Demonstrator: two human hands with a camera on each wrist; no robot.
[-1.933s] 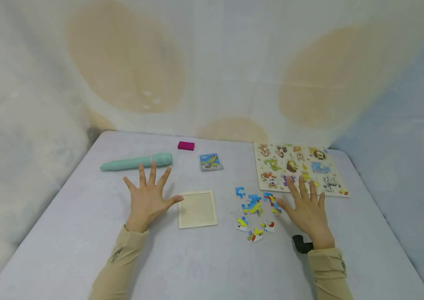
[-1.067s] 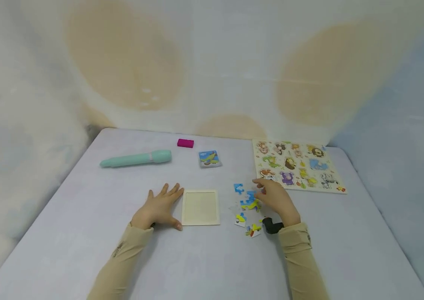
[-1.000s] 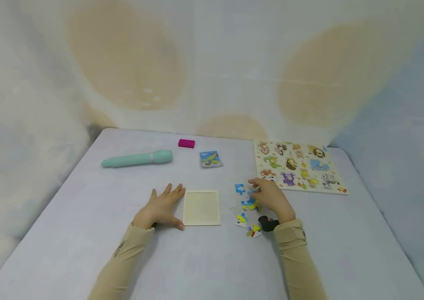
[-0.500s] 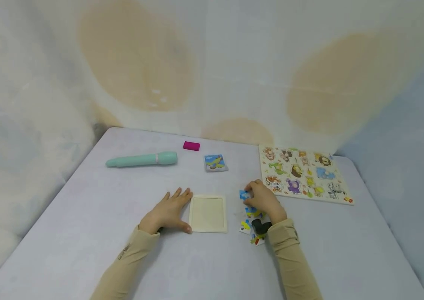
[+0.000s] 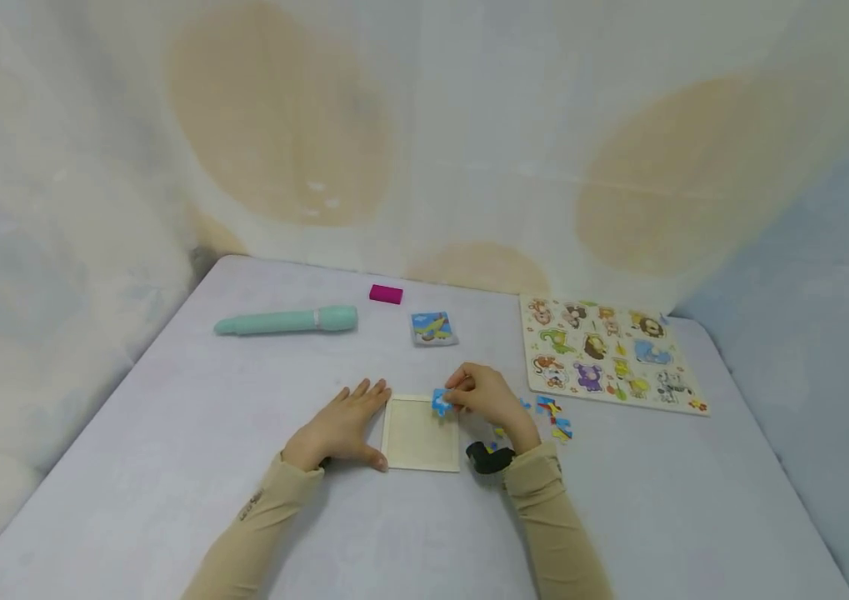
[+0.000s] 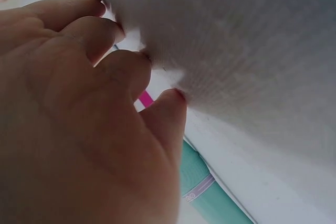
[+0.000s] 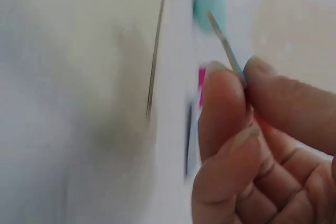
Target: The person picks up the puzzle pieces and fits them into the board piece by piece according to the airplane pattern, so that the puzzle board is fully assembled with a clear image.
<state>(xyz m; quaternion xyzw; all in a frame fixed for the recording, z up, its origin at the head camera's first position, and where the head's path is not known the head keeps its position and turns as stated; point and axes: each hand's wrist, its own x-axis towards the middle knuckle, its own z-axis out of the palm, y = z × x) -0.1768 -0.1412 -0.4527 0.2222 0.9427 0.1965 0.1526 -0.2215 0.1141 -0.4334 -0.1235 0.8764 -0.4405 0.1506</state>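
My right hand (image 5: 490, 398) pinches a blue jigsaw piece (image 5: 441, 404) between thumb and fingers, over the top right corner of a pale square puzzle frame (image 5: 420, 470). In the right wrist view the jigsaw piece (image 7: 227, 48) shows edge-on, thin, raised above the frame. My left hand (image 5: 340, 427) rests on the table with fingers spread, its fingertips and thumb right at the frame's left edge. The left wrist view shows the left hand's (image 6: 89, 93) fingertips down on the white surface. Several loose jigsaw pieces (image 5: 562, 429) lie right of the frame, some hidden behind the right hand and wrist.
An animal puzzle board (image 5: 611, 354) lies at the back right. A small picture packet (image 5: 433, 328), a magenta block (image 5: 386, 294) and a mint-green pen-shaped object (image 5: 285, 321) lie along the back. A black wrist camera (image 5: 487, 458) hangs below the right wrist.
Both hands came down from spread poses. The left settled beside the frame; the right reached the loose pieces, picked up a blue jigsaw piece and carried it left over the frame.
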